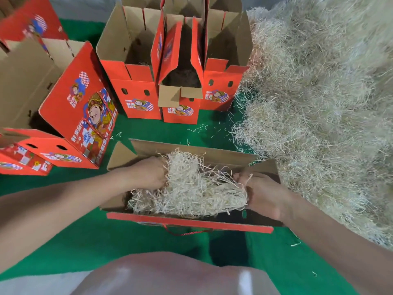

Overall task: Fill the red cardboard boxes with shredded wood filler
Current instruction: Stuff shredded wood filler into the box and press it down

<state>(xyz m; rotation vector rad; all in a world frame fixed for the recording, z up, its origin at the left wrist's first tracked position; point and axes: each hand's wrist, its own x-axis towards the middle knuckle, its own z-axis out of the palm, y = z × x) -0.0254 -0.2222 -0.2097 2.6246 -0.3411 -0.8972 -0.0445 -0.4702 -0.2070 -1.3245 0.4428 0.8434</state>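
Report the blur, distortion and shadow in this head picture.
Head view: sharp at the centre on the filler, left hand and right hand; the top-left box is blurred, the pile soft toward the top right; wide-angle distortion splays the upright boxes outward, their insides in deep shadow; a dark shadow falls on the mat.

"FRES" on left red box [85, 116]

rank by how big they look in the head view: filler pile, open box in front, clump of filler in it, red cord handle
1. filler pile, largest by far
2. open box, though nearness to the camera enlarges it
3. clump of filler inside it
4. red cord handle, smallest
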